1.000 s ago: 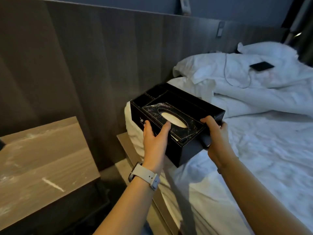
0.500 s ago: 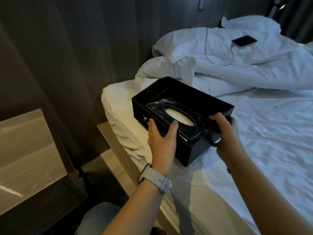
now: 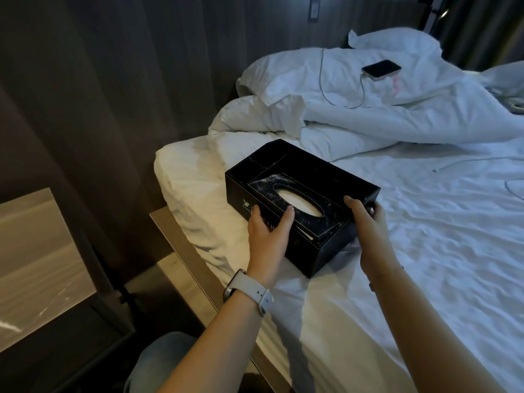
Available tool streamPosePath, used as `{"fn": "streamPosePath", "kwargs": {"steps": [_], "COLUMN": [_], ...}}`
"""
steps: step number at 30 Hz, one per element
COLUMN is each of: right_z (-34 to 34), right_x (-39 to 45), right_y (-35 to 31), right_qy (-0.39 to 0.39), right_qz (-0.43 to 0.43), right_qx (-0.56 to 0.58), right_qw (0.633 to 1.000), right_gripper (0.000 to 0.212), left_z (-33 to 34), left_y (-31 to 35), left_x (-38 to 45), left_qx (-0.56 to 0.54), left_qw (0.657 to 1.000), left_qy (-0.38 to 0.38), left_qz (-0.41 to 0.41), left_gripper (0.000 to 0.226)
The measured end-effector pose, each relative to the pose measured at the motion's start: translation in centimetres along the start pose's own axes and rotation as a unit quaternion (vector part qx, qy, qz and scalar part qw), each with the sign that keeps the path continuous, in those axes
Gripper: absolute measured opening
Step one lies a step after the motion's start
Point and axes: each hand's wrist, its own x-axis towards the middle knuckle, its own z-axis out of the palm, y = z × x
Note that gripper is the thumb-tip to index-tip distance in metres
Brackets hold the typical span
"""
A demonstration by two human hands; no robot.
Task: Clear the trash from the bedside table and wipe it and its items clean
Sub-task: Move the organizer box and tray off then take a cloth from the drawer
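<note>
A black leather tissue box organiser (image 3: 312, 177) with an oval opening and dusty white specks on its lid sits low over the white bed sheet (image 3: 425, 251); whether it rests on the sheet is unclear. My left hand (image 3: 269, 234), a white watch on its wrist, grips the box's near left side with the thumb on the lid. My right hand (image 3: 368, 231) grips the near right end, fingers curled round the corner. The wooden bedside table (image 3: 34, 256) shows at the far left, its top streaked with dust.
A phone (image 3: 381, 70) on a charging cable lies on the rumpled white pillows and duvet (image 3: 368, 109) at the head of the bed. A wooden bed frame ledge (image 3: 181, 251) runs between bed and table. Dark wall panels stand behind.
Both hands have carried the tissue box rightward and down from beside the table, over the bed, to the sheet. The view has turned toward the bed.
</note>
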Motion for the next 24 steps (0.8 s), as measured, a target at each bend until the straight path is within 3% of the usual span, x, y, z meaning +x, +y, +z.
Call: {"fn": "streamPosePath", "kwargs": {"steps": [3,5,10,14,18,24], "right_z": [0.4,1.2,6.8,12.4,18.0,25.9], "right_x": [-2.1,-4.2,-8.5,-12.0,-16.5,-24.8], "right_y": [-0.2,-0.6,-0.9,-0.2,0.7,3.4], "right_qy": [0.039,0.029,-0.113,-0.209,-0.295,-0.451], "right_qz": [-0.095,-0.176,-0.288,-0.269,-0.271,-0.225], "right_qx": [-0.088,-0.146,-0.231,-0.235,-0.225,-0.173], "right_qw": [0.991,0.973,0.922,0.91,0.888,0.846], "right_gripper": [0.061,0.06,0.042,0.037,0.034,0.033], "left_z": [-2.0,-3.6,-9.1,-16.1,-24.1,-34.1], "left_y": [1.2,2.1,3.9,5.1,6.0,5.3], "left_x": [-0.8,-1.7,-4.2,-6.5,-9.9,-16.1], "left_qx": [0.016,0.052,0.13,0.207,0.204,0.189], "left_qw": [1.0,0.998,0.987,0.967,0.961,0.94], "left_qy": [-0.02,-0.022,0.026,0.089,0.155,0.273], "left_qz": [0.003,0.034,0.09,0.118,0.106,0.077], "left_gripper": [0.078,0.063,0.045,0.043,0.029,0.025]}}
